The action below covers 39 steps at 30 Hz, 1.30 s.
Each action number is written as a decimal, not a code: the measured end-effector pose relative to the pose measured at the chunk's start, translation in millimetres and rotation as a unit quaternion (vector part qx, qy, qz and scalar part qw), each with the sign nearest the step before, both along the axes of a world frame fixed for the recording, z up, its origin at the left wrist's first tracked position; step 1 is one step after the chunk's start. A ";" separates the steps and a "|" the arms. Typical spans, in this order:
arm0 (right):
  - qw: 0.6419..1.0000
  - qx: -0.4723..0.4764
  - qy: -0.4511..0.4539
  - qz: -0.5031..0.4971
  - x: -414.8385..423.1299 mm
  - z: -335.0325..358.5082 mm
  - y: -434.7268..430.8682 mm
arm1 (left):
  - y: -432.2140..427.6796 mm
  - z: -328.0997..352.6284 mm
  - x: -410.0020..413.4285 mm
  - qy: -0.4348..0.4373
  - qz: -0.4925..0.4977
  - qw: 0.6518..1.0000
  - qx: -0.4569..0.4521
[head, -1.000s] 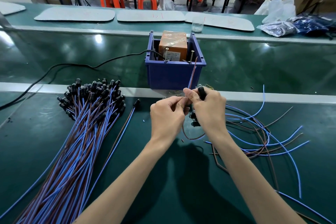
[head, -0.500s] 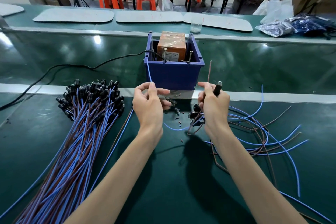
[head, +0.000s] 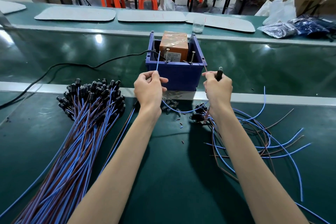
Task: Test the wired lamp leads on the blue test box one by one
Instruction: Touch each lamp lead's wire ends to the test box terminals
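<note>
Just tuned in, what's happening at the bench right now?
A person is testing one lamp lead at the blue test box. The left hand pinches its blue wire, end raised toward the left upright pin; the right hand grips the black lamp body and pinches the brown wire near the box's right corner. Neither wire end appears to touch a pin yet. A big bundle of leads lies to the left, a few loose leads to the right.

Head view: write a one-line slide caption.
Left hand pinches blue lead, right hand brown lead, before the blue test box.
</note>
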State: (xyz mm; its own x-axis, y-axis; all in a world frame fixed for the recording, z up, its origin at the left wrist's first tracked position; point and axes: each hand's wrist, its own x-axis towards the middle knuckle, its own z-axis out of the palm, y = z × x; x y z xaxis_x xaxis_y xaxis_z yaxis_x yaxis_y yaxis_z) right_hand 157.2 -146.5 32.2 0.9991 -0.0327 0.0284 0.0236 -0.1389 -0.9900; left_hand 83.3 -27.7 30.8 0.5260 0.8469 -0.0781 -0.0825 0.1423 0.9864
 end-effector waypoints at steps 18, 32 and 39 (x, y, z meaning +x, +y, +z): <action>0.998 -0.013 -0.012 0.058 0.8 -2.9 4.3 | 4.5 0.9 -9.1 0.019 -0.051 0.998 0.011; 0.997 0.001 -0.023 0.077 -7.6 -4.7 -1.6 | -2.5 6.9 -19.0 0.018 -0.067 0.997 0.028; 0.996 0.002 -0.024 0.082 -8.7 -3.1 -3.5 | -6.1 8.9 -20.6 0.020 -0.066 0.997 0.026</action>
State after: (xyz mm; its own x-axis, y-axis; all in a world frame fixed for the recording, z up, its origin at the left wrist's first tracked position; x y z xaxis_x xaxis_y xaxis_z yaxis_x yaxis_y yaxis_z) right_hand 148.5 -150.0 29.1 0.9885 0.1306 0.0765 0.0930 -0.1259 -0.9877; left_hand 62.7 -33.8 39.6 0.6300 0.7744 -0.0586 -0.0268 0.0971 0.9949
